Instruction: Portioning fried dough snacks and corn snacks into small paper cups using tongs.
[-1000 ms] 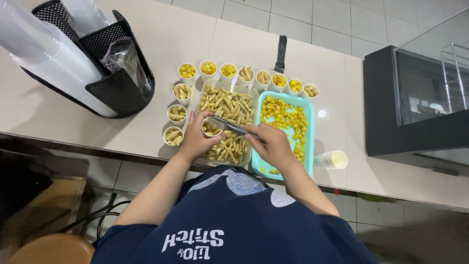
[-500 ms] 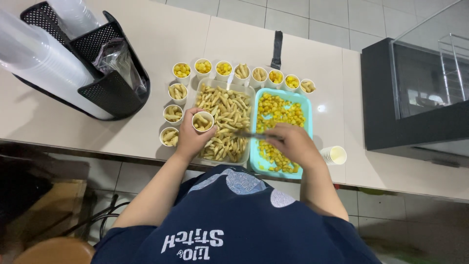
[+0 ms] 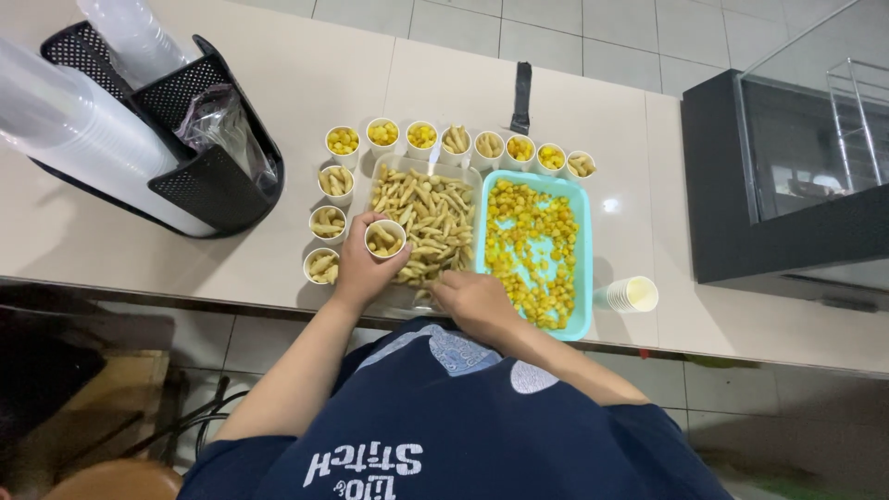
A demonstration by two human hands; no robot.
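Two hands work over the clear tray [image 3: 426,218] of stick snacks — the left hand [image 3: 363,270] grips a small paper cup [image 3: 385,239] upright, mouth up, at the tray's near-left edge; the right hand [image 3: 474,302] rests curled at the near rim, grasp unclear.

Counter clutter around my work spot

I see a black mesh holder [image 3: 208,176] with clear plastic cup stacks [image 3: 83,139] at left, a lying paper cup stack [image 3: 628,295] just right of the teal tray [image 3: 579,199] of yellow pieces, a black flat tool [image 3: 523,96] behind, and a dark glass cabinet [image 3: 787,176] far right.
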